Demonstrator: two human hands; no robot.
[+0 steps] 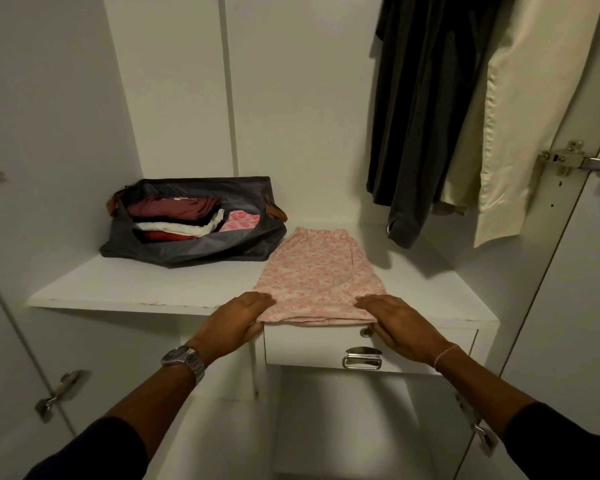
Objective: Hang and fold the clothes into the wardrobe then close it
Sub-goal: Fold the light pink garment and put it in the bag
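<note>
I am pressing my left hand [238, 318] and right hand [400, 325] flat on the near corners of the folded pink garment [317, 278] lying on the wardrobe shelf [146, 282], beside the grey bag [194, 247] of folded clothes.

In front of me runs a white shelf [125, 289] inside the wardrobe. A dark grey bag [201, 249] sits on its left half, toward the back, open at the top. Just beside it on the right lies a folded pink patterned garment [312, 271], perhaps shorts, its near hem overhanging the shelf's front edge.
</note>
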